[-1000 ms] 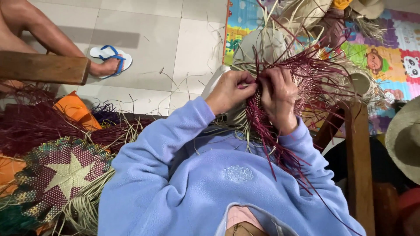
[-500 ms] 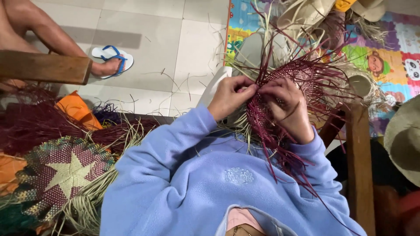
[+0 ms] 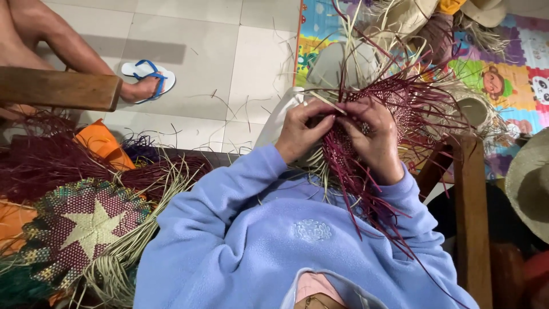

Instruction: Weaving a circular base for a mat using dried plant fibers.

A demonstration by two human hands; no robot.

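A half-woven piece of dark red straw (image 3: pixel 372 114) is held up in front of the chest, above the lap, with both hands at work on it. The left hand (image 3: pixel 303 133) is closed on the near edge of the weave, its fingertips (image 3: pixel 327 121) pinched together on a pale strand (image 3: pixel 329 103) that sticks out to the upper left. The right hand (image 3: pixel 374 143) is wrapped around the front of the weave, fingers bent and pressed onto the red strips, touching the left hand's fingertips. Loose red strips (image 3: pixel 366 194) hang down from the piece over the light blue sweater (image 3: pixel 274 240).

To the left, a finished woven mat with a pale star (image 3: pixel 91 226) is seen lying among bundles of red and pale straw. Beyond it, on the tiled floor (image 3: pixel 229 57), another person's foot in a blue and white sandal (image 3: pixel 147 74) is seen. A colourful play mat (image 3: pixel 503 74) lies at the upper right, with straw hats (image 3: pixel 400 17) piled on it, and a wooden chair arm (image 3: pixel 472 217) is seen at the right.
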